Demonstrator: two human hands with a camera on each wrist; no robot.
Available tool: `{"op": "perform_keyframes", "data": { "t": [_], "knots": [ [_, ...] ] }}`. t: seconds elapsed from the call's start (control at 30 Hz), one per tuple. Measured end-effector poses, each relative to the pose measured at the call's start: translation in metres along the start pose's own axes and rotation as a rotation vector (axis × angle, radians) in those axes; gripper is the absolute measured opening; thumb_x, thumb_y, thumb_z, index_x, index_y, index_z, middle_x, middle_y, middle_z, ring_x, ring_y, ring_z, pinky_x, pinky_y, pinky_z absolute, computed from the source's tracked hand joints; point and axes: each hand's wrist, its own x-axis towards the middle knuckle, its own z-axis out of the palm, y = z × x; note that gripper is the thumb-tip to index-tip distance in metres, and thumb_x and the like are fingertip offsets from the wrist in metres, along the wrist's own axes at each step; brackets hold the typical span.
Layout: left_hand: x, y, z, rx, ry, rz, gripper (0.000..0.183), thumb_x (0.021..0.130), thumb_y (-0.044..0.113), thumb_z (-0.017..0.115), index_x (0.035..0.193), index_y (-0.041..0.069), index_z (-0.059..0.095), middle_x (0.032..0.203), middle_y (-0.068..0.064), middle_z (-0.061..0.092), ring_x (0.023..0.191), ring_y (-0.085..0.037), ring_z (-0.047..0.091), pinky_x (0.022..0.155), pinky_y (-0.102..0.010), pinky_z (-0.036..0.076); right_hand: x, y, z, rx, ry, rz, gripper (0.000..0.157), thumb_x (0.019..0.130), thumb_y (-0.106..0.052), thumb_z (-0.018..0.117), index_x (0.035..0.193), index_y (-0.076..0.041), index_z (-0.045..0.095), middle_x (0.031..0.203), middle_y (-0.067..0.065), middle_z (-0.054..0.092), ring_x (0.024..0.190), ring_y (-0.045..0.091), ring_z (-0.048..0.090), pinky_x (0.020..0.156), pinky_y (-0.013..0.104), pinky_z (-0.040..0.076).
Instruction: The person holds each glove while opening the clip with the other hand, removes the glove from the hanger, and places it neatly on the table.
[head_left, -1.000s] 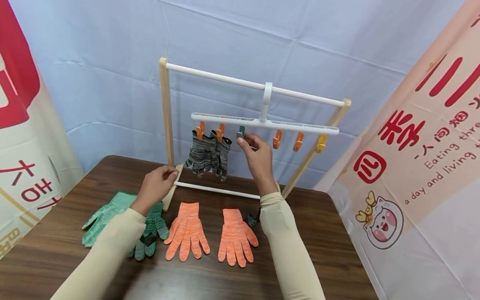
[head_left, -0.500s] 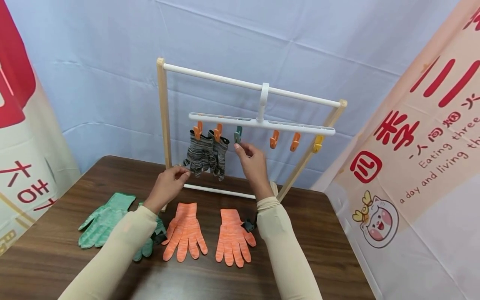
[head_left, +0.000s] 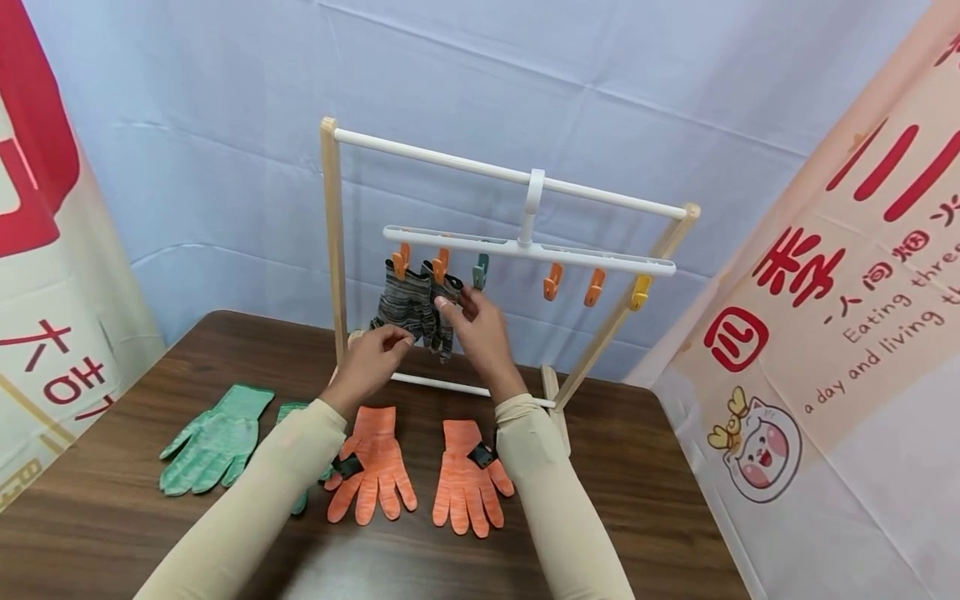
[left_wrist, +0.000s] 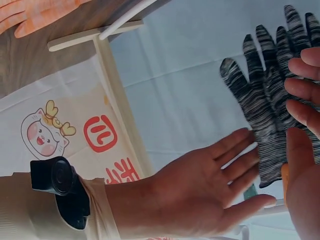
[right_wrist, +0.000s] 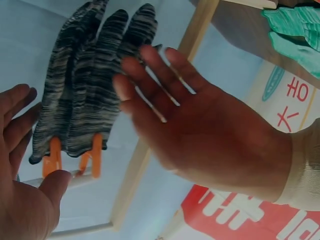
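Note:
Two grey-and-black striped knit gloves (head_left: 407, 298) hang fingers down from orange clips (head_left: 401, 261) on a white hanger (head_left: 600, 261). My right hand (head_left: 483, 337) is at the right-hand glove, its fingertips right at the edge by the cuff, the thumb apart in front. My left hand (head_left: 367, 365) is held before the lower part of the left-hand glove. In the right wrist view, that left hand (right_wrist: 210, 120) has its fingers extended and overlaps the glove fingers (right_wrist: 137, 30). A green clip (head_left: 481, 271) just right of the gloves holds nothing.
The hanger hooks over the white top rod (head_left: 450, 158) of a wooden rack. Farther right hang two more orange clips (head_left: 552, 282) and a yellow clip (head_left: 640, 292). Orange gloves (head_left: 378, 458) and green gloves (head_left: 213, 442) lie on the brown table (head_left: 637, 500).
My right hand has left the green clip and moved left to the right-hand striped glove. My left hand has moved right and slightly up from the rack's left foot to the gloves.

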Motion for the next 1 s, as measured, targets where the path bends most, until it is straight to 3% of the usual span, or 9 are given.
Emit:
{"op": "perform_keyframes", "data": {
  "t": [0.23, 0.4, 0.67, 1.0],
  "knots": [
    [0.003, 0.0, 0.003, 0.011, -0.019, 0.01, 0.026, 0.095, 0.032, 0.049, 0.11, 0.015, 0.061, 0.107, -0.003, 0.06, 0.097, -0.022, 0.056, 0.079, -0.042, 0.046, 0.001, -0.008, 0.007, 0.007, -0.003, -0.073, 0.073, 0.082, -0.054, 0.06, 0.142, -0.023, 0.032, 0.14, 0.005, 0.039, 0.126, 0.02, 0.041, 0.097, 0.04, 0.038],
    [0.005, -0.001, 0.004, 0.02, -0.036, 0.032, 0.025, 0.095, 0.033, 0.049, 0.11, 0.016, 0.061, 0.106, -0.002, 0.06, 0.095, -0.02, 0.057, 0.076, -0.039, 0.046, 0.006, -0.014, 0.009, -0.004, 0.032, -0.103, 0.07, 0.083, -0.05, 0.06, 0.142, -0.023, 0.032, 0.138, -0.001, 0.041, 0.123, 0.016, 0.042, 0.098, 0.039, 0.037],
    [0.009, 0.014, 0.005, -0.016, -0.048, 0.147, 0.03, 0.095, 0.031, 0.049, 0.114, 0.012, 0.06, 0.103, 0.001, 0.061, 0.089, -0.015, 0.057, 0.075, -0.038, 0.047, 0.015, -0.018, 0.009, -0.008, 0.094, -0.121, 0.06, 0.087, -0.045, 0.058, 0.138, -0.021, 0.039, 0.124, -0.003, 0.054, 0.106, 0.01, 0.053, 0.086, 0.03, 0.045],
    [0.014, 0.028, 0.014, -0.022, -0.06, 0.177, 0.034, 0.095, 0.03, 0.049, 0.125, 0.015, 0.053, 0.106, 0.003, 0.059, 0.089, -0.013, 0.057, 0.074, -0.036, 0.047, 0.022, -0.019, 0.01, 0.023, 0.111, -0.167, 0.046, 0.087, -0.046, 0.058, 0.129, -0.028, 0.052, 0.098, -0.005, 0.064, 0.087, 0.011, 0.058, 0.076, 0.032, 0.047]
  ]
}}
